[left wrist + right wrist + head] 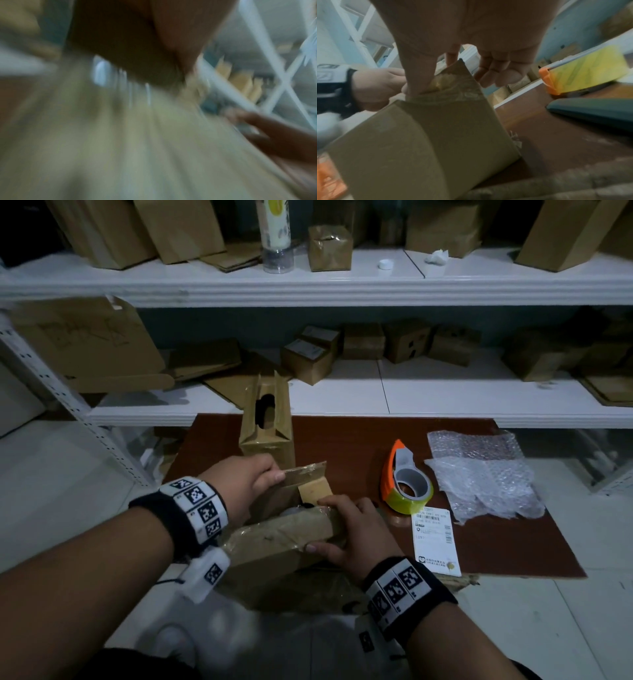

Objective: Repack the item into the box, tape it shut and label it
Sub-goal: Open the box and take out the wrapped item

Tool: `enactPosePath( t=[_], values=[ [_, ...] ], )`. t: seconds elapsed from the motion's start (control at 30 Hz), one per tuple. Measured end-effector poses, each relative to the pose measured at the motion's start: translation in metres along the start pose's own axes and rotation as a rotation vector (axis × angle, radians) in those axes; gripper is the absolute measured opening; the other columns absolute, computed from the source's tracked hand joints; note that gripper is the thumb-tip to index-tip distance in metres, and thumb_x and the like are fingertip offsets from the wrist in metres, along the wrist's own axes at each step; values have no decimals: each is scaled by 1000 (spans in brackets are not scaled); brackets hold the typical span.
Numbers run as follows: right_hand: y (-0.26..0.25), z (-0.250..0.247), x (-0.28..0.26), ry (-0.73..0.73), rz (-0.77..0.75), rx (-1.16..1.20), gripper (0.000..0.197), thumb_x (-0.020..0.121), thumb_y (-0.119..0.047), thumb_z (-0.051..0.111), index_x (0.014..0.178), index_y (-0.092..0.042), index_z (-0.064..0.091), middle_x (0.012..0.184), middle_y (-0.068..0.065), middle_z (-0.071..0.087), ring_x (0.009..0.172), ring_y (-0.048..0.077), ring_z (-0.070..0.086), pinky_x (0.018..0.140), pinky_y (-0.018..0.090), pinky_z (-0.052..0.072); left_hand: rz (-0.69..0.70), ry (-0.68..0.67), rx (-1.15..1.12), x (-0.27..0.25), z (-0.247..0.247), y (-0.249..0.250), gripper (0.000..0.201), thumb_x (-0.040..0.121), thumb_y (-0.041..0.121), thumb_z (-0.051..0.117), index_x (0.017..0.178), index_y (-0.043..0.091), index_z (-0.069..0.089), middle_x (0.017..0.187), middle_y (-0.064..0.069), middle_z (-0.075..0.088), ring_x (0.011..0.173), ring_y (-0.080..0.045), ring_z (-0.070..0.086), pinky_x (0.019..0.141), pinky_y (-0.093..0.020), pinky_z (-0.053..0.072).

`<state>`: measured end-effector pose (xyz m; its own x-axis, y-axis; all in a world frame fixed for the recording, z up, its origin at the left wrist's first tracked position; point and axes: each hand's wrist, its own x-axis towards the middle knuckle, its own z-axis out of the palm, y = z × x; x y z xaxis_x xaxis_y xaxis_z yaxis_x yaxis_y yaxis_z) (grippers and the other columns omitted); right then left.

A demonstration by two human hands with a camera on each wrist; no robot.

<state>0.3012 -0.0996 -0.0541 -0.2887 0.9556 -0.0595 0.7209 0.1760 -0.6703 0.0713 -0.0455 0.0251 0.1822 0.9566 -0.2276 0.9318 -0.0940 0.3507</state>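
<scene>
Head view: a brown board (342,440) lies on pale floor below white shelves (342,292) holding cardboard boxes. The open cardboard box (274,542) sits at the board's near left edge, hanging over it toward the person. The left hand (239,484) pinches the box's far flap (305,472), thumb on top, holding it raised. The right hand (352,532) grips the near flap, fingers curled over its edge and thumb on its outer face. Between the flaps a dark gap shows something pale inside; what it is cannot be told. Right of the box, apart from it, an orange tape dispenser (406,481) with yellowish tape stands on the board; a white shipping label (435,539) lies just nearer than it, and bubble wrap (479,474) lies further right. Bare board stays open behind the dispenser. A taller, narrow carton (269,419) stands just behind the box

Left wrist view: heavily blurred; only tan cardboard and white shelf posts can be made out

Right wrist view: the right hand (467,33) holds the taped, crinkled flap corner (453,86) between thumb and forefinger, other fingers loosely curled
</scene>
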Motion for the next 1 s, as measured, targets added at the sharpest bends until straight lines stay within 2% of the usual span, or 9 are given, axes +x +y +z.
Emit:
enactPosePath(
  t=[0.1, 0.2, 0.3, 0.37, 0.53, 0.67, 0.73, 0.87, 1.0],
  values=[
    [-2, -1, -2, 84, -64, 19, 62, 68, -44, 85, 115, -46, 45, 113, -9, 40, 105, 11, 48, 94, 28, 45, 35, 45, -52, 2, -5, -3, 10, 98, 39, 55, 104, 31, 58, 97, 11, 64, 91, -12, 61, 82, -34, 51],
    [-2, 0, -3, 245, -170, -58, 53, 68, -28, 87, 102, -40, 48, 111, -8, 43, 101, 12, 48, 88, 24, 46, 93, 163, 35, 1, -7, -2, 13, 92, 35, 65, 94, 38, 52, 97, 12, 55, 94, -11, 55, 81, -31, 47],
    [0, 1, -4, 304, -249, -158, 42, 66, -14, 83, 95, -31, 57, 115, -4, 51, 103, 16, 50, 84, 29, 49, 122, 263, 176, -6, -10, 3, 24, 89, 32, 68, 80, 37, 46, 89, 13, 55, 81, -6, 52, 68, -25, 41],
    [1, 1, -5, 289, -268, -163, 44, 65, -8, 80, 96, -30, 58, 120, -3, 55, 105, 20, 54, 84, 30, 49, 131, 249, 275, -14, -10, 10, 21, 90, 29, 64, 81, 35, 46, 84, 12, 56, 75, -6, 53, 63, -24, 39],
    [2, 1, -7, 270, -278, -127, 46, 61, -1, 76, 93, -29, 56, 118, -1, 59, 102, 23, 57, 80, 32, 51, 182, 75, 461, -28, -6, 28, 24, 90, 30, 63, 113, 32, 56, 109, 7, 58, 98, -18, 60, 81, -32, 52],
    [2, -2, -9, 213, -233, -131, 43, 68, -2, 74, 100, -28, 62, 119, -4, 59, 104, 20, 55, 78, 34, 53, 144, -133, 525, -22, 3, 43, 28, 95, 25, 58, 123, 27, 58, 122, 0, 63, 109, -23, 61, 91, -36, 51],
    [1, -5, -9, 182, -210, -141, 37, 70, -1, 71, 98, -24, 66, 119, -5, 59, 105, 19, 53, 79, 34, 53, 76, -276, 512, -12, 7, 48, 33, 97, 25, 58, 130, 26, 58, 131, 0, 60, 118, -22, 58, 96, -30, 47],
    [-2, -9, -11, 128, -192, -144, 26, 77, -2, 68, 93, -23, 64, 126, -7, 59, 112, 19, 51, 86, 31, 48, 95, -437, 398, -2, 20, 40, 31, 95, 26, 65, 126, 30, 65, 124, 11, 65, 115, -9, 60, 84, -16, 36],
    [-2, -11, -11, 85, -156, -82, 27, 84, -8, 64, 107, -22, 65, 145, -6, 52, 126, 19, 48, 99, 30, 41, 61, -417, 401, 2, 25, 40, 35, 88, 31, 73, 122, 27, 66, 121, 10, 65, 111, -12, 61, 92, -22, 45]
  ],
)
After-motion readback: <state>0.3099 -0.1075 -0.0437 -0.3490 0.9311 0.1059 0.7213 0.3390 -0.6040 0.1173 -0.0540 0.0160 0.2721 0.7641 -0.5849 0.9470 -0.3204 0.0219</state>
